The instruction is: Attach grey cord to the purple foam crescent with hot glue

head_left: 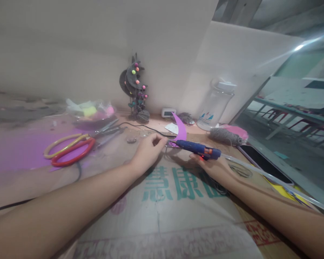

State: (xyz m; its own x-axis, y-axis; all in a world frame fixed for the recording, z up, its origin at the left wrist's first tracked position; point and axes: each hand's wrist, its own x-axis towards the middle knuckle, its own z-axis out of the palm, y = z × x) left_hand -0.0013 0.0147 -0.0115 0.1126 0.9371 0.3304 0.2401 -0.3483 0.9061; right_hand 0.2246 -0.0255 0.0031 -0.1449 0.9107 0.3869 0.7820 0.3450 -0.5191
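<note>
My right hand (213, 167) is wrapped round a blue hot glue gun (198, 148), with a clear glue stick (272, 178) trailing out behind it to the right. The gun's nozzle points left at the base of a purple crescent-shaped foam piece (180, 130) that stands upright. My left hand (148, 149) has its fingers pinched together right by the nozzle and the foot of the crescent; what they pinch is too small to make out. Both hands rest over a sheet of cardboard (167, 212) printed with green characters.
Scissors with red and yellow handles (70, 149) lie on a purple foam sheet (18, 151) at the left. A dark crescent ornament with coloured pompoms (136, 86) stands at the wall. A clear plastic jar (216, 104), grey yarn (225, 136), a phone (266, 164) and a black cable (140, 126) lie nearby.
</note>
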